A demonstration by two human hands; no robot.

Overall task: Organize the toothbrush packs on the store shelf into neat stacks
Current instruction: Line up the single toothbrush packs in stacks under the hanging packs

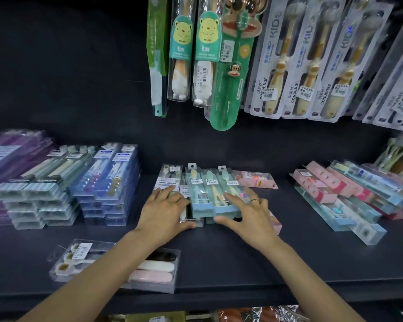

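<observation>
The left hand (pixel 165 211) lies flat, fingers straight, on the white toothbrush packs (pixel 170 182). The right hand (pixel 249 211) lies spread on the teal toothbrush packs (pixel 207 194), middle of the dark shelf (pixel 230 263).

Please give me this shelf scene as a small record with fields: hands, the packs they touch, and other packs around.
left hand: fingers spread, resting on the SOFT TOOTHBRUSH packs
right hand: fingers spread, resting on the teal packs
left stacks: blue packs, neatly piled
right pile: pink packs, askew
shelf front: clear pack, partly under the left forearm
above: hanging kids packs
shelf: dark
</observation>
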